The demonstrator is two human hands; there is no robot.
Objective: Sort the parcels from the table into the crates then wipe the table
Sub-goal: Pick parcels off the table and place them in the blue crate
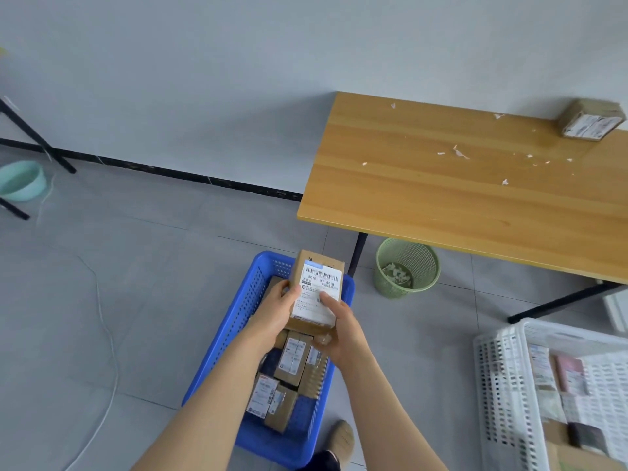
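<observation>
While both hands clamp it from opposite sides, the brown cardboard parcel with a white shipping label hangs tilted, label up, just above the blue plastic lattice crate on the floor. The left hand curls round its left edge with the thumb on the label. The right hand cups its lower right corner, thumb likewise on the label. This hold keeps the print facing the wearer, probably so it can be read before the parcel goes in. Below a blue strip and a barcode, the large characters read roughly "301E" and "M1 A218"; the finer print is too small to make out. Beneath the parcel the crate already holds several small labelled cardboard boxes, packed side by side, their writing illegible. To the right, well apart, a white plastic lattice crate holds other packets, which suggests the two crates take different kinds. The light wooden worktop beyond bears one last taped cardboard parcel at its far right corner and scattered torn white paper scraps, so sorting looks nearly finished and wiping not yet begun. A green mesh wastebasket stands under the worktop's edge, with scraps inside.
</observation>
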